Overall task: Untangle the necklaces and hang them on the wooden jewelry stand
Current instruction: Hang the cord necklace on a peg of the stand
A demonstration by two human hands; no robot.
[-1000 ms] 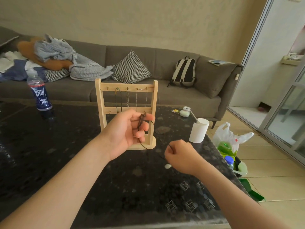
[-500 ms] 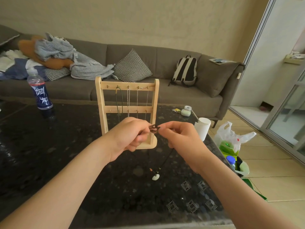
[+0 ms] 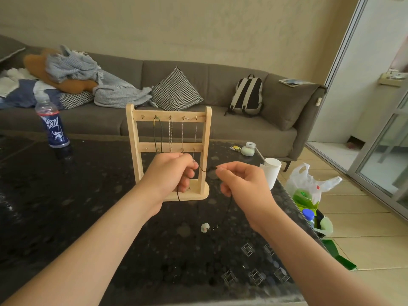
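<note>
I see left hand (image 3: 170, 175) and right hand (image 3: 242, 186) each pinching black cord (image 3: 202, 170) (slack between); white pendant (image 3: 204, 227) below both grips, stand (image 3: 169, 117) behind.

Dark speckled stone table (image 3: 88, 217). Wooden stand (image 3: 135, 151) upright mid-table. Far left of stand: plastic bottle (image 3: 54, 127), blue label, upright. In front of stand: small white pendant (image 3: 204, 227) lying on the top, black cord (image 3: 228, 206) rising off it. Right of stand, at table edge: white cup (image 3: 272, 173). Behind-right of stand: pale green round tub (image 3: 248, 150), tiny yellow item (image 3: 235, 147) just beside it.
</note>
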